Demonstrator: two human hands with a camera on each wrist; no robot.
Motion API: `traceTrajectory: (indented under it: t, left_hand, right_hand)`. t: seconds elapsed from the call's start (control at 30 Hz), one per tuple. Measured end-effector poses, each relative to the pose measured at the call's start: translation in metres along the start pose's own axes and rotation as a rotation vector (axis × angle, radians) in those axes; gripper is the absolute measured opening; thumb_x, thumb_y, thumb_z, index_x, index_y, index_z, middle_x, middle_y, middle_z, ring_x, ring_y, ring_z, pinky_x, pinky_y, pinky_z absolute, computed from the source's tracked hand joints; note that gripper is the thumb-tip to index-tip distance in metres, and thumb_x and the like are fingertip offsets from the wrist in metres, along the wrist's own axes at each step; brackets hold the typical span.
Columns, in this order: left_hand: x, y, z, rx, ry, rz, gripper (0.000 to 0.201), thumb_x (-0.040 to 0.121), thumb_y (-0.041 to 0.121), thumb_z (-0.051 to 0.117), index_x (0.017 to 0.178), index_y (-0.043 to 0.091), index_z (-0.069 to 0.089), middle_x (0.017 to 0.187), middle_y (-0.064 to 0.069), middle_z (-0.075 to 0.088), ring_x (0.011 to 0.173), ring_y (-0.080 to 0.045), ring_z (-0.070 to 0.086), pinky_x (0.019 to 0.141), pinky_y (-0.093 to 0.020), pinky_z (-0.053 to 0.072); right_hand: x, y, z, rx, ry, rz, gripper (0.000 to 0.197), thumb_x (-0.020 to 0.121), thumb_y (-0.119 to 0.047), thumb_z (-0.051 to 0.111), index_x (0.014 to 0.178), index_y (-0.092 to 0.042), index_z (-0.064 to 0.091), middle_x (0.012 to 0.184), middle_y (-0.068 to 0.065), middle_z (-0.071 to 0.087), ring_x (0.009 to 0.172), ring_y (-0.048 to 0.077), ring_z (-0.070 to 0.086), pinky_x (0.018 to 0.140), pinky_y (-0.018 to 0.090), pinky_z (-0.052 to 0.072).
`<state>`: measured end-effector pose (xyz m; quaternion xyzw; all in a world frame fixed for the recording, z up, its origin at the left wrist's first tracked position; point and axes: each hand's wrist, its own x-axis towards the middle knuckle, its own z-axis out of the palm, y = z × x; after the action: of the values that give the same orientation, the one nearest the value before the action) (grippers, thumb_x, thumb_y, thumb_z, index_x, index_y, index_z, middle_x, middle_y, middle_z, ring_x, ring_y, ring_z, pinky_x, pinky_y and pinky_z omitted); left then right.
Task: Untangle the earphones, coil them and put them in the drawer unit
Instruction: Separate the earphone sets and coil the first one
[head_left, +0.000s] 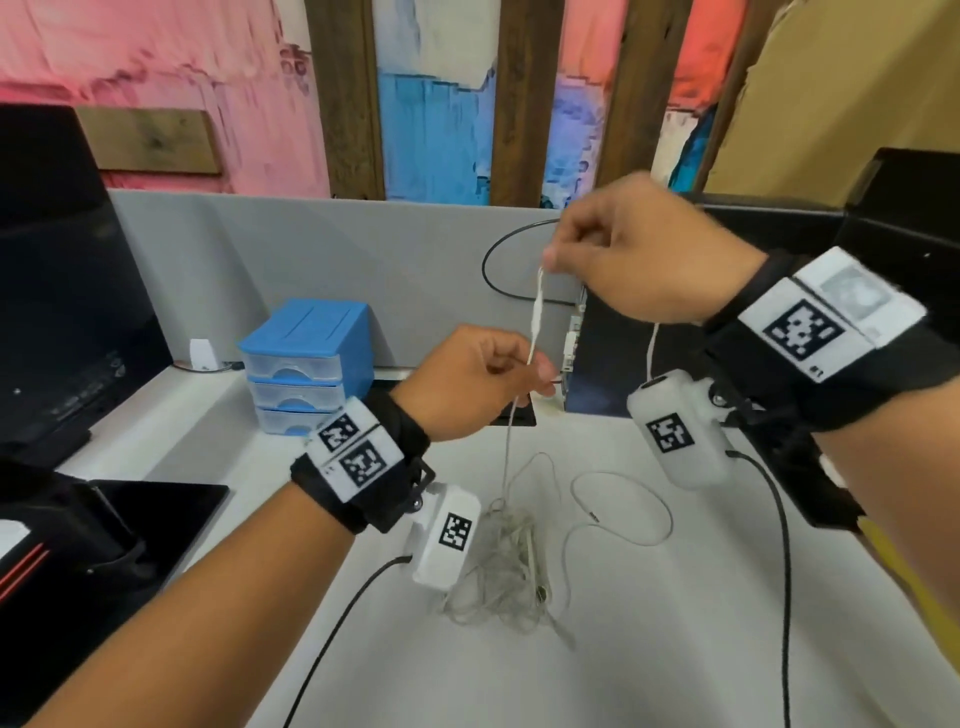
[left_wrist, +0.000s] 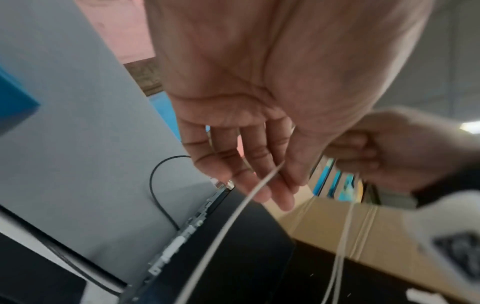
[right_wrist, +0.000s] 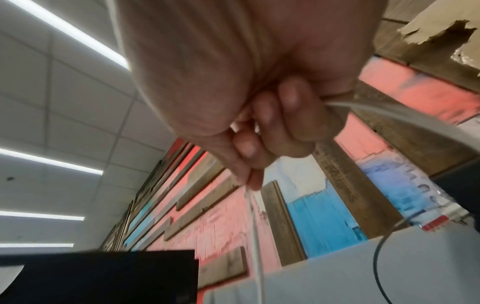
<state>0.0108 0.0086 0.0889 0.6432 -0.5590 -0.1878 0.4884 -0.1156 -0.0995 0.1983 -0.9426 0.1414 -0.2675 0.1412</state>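
Observation:
White earphones lie in a tangled heap on the white desk, with the jack plug on a loose loop to the right. One strand rises taut from the heap. My left hand pinches it between thumb and fingers, as the left wrist view shows with my left hand. Higher up, my right hand pinches the same strand above the inline remote; its fingers are curled. A second strand hangs below the right palm. The blue drawer unit stands at the back left, drawers closed.
A black monitor and a dark tablet fill the left side. A grey partition backs the desk, with a black cable loop on it. A black device stands at the back right. Wrist camera cables trail over the desk.

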Motion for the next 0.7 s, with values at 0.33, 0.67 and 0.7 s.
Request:
traceTrajectory:
  t: [0.33, 0.67, 0.7]
  left_hand:
    - [-0.007, -0.071, -0.002, 0.373, 0.064, -0.143, 0.036, 0.093, 0.031, 0.064, 0.059, 0.041, 0.066, 0.061, 0.012, 0.058, 0.057, -0.004, 0.052, 0.063, -0.022, 0.041]
    - [0.035, 0.066, -0.065, -0.051, 0.301, 0.089, 0.014, 0.096, 0.027, 0.060, 0.100, 0.018, 0.071, 0.088, -0.001, 0.076, 0.055, -0.016, 0.068, 0.049, -0.020, 0.050]
    - [0.037, 0.077, -0.068, -0.047, 0.312, 0.118, 0.015, 0.096, 0.026, 0.060, 0.103, 0.018, 0.070, 0.089, -0.001, 0.076, 0.058, -0.017, 0.070, 0.049, -0.021, 0.051]
  right_hand:
    - [-0.010, 0.052, -0.065, 0.656, 0.593, 0.280, 0.015, 0.089, -0.029, 0.054, 0.074, -0.025, 0.056, 0.048, -0.010, 0.041, 0.039, 0.007, 0.033, 0.036, 0.020, 0.026]
    - [-0.049, 0.055, 0.053, 0.628, -0.051, 0.501, 0.022, 0.101, -0.014, 0.047, 0.095, 0.000, 0.063, 0.071, 0.018, 0.066, 0.047, 0.020, 0.062, 0.042, 0.025, 0.047]
    - [-0.045, 0.052, 0.052, 0.666, -0.045, 0.505, 0.020, 0.102, -0.013, 0.047, 0.100, 0.000, 0.061, 0.075, 0.020, 0.066, 0.049, 0.021, 0.064, 0.042, 0.025, 0.048]
